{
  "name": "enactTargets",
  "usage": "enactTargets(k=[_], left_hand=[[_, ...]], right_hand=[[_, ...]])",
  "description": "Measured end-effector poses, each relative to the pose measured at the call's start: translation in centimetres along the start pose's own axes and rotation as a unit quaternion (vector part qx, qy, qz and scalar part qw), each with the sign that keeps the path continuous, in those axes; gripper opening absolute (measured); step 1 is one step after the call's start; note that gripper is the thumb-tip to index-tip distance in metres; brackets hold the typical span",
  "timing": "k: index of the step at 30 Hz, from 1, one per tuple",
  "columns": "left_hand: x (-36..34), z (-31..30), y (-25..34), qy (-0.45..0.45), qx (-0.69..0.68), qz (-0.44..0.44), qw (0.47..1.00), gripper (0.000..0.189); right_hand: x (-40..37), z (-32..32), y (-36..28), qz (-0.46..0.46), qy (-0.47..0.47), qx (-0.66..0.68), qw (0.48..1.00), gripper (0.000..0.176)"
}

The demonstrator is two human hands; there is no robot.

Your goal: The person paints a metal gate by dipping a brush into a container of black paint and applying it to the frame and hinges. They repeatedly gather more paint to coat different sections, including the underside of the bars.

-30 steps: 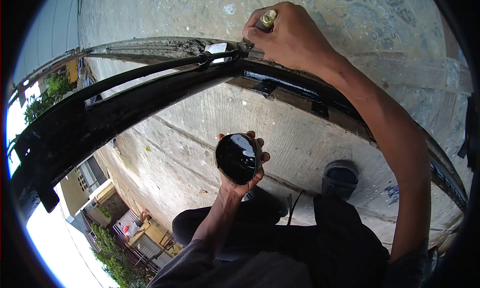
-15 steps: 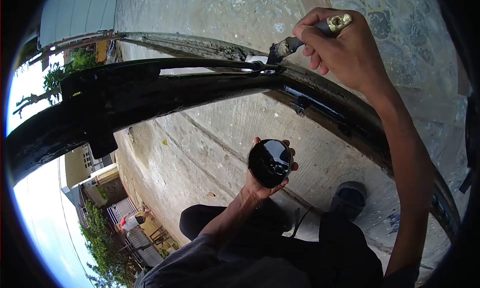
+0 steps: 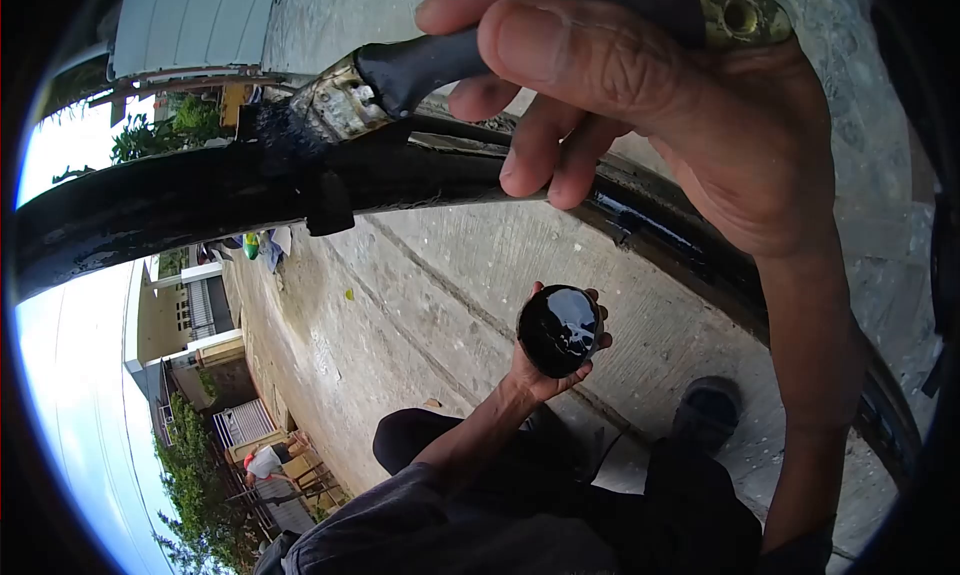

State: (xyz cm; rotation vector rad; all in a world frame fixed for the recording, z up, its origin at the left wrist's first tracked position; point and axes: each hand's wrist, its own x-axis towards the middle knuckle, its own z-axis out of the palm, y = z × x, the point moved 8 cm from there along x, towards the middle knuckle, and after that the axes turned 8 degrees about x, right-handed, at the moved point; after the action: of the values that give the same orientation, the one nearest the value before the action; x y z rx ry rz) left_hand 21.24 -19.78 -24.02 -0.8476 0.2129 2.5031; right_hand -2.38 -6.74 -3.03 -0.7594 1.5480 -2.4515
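My right hand (image 3: 690, 105), large and close at the top, is closed around the dark handle of a paintbrush (image 3: 425, 67). Black paint covers the bristles, which touch the upper side of a thick black metal beam (image 3: 190, 197). The brush's ferrule is worn and smeared. Lower down, my left hand (image 3: 540, 377) cups a small round bowl of black paint (image 3: 556, 337) from beneath, its fingers curled around the side. The paint has a wet shine. A short black bracket (image 3: 328, 203) juts from the beam below the brush.
Another black metal bar (image 3: 680, 245) with wet patches runs down to the right. Concrete ground (image 3: 450, 265) lies beneath, with my shoe (image 3: 708, 413) on it. Farther off are a person (image 3: 268, 463), houses, trees and a pale blue panel (image 3: 190, 20).
My right hand has come closer to the camera and moved left, carrying the paintbrush from the bar joint to the thick beam. My left hand still holds the bowl, slightly shifted in view.
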Motion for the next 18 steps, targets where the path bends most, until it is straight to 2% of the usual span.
enactTargets(k=[3,13,18], left_hand=[[0.0,0.7,-0.1,-0.023,-0.004,0.000,1.000,0.072],[-0.2,0.7,-0.7,-0.021,0.006,-0.001,1.000,0.070],[-0.8,1.3,-0.5,-0.053,0.005,0.013,0.999,0.060]], right_hand=[[0.1,-0.2,-0.5,-0.004,0.004,-0.007,1.000,0.013],[0.5,1.7,0.5,-0.024,-0.039,-0.079,0.996,0.013],[-1.9,-2.6,0.9,0.015,0.024,-0.081,0.996,0.014]])
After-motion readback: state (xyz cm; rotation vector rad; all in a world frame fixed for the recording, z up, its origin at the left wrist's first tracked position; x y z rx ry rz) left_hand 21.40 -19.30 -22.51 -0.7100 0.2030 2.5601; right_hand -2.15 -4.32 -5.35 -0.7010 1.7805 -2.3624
